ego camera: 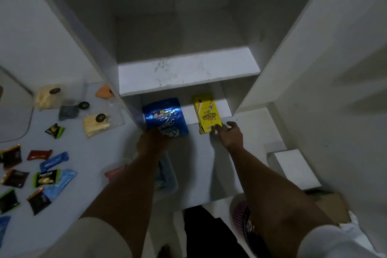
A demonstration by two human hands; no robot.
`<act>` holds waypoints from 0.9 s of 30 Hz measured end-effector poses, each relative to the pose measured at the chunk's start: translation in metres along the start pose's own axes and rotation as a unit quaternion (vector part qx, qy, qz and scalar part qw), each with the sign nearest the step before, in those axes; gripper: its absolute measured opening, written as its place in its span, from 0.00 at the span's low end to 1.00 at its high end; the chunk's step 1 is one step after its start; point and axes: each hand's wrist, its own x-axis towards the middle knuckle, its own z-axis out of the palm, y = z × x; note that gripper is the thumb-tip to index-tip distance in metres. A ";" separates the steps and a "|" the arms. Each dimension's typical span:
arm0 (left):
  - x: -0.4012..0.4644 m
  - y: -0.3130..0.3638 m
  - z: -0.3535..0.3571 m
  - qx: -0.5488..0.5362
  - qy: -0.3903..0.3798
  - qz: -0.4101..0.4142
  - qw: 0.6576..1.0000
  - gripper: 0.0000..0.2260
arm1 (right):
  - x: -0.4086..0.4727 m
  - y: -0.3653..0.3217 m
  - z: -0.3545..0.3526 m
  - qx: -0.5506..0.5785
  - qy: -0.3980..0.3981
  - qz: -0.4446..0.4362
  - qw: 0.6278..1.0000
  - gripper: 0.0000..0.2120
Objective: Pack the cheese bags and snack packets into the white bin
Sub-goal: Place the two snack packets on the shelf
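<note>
My left hand point(152, 140) grips the near edge of a shiny blue snack bag point(164, 116) lying on the lower shelf of a white cabinet. To its right, my right hand point(229, 134) holds the near end of a yellow snack box point(207, 114) on the same shelf. A translucent white bin point(171, 186) sits under my left forearm, its contents blurred. On the counter to the left lie cheese bags point(96, 122) point(47, 96), an orange cheese bag point(103, 91) and several small snack packets point(54, 160).
A white upper shelf board point(188, 69) juts out above the two items. Cabinet side walls point(293, 58) close in on both sides. A white block point(293, 169) rests at the right. Below it are a cardboard box point(330, 205) and a pink basket point(240, 209).
</note>
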 end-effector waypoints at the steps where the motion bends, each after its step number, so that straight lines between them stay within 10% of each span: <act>1: 0.010 0.003 0.002 0.012 -0.003 -0.021 1.000 0.31 | 0.013 -0.006 0.003 0.001 -0.005 0.007 1.000 0.32; 9: 0.052 0.012 0.017 0.099 -0.007 -0.098 0.990 0.29 | 0.067 -0.031 0.032 -0.060 -0.038 0.050 0.996 0.45; 15: 0.070 0.016 0.029 0.004 0.024 -0.133 0.991 0.36 | 0.085 -0.033 0.044 -0.072 -0.053 0.071 0.993 0.38; 27: 0.045 0.034 0.021 -0.084 0.059 -0.056 0.993 0.14 | 0.054 -0.006 0.015 0.094 -0.069 0.094 0.989 0.14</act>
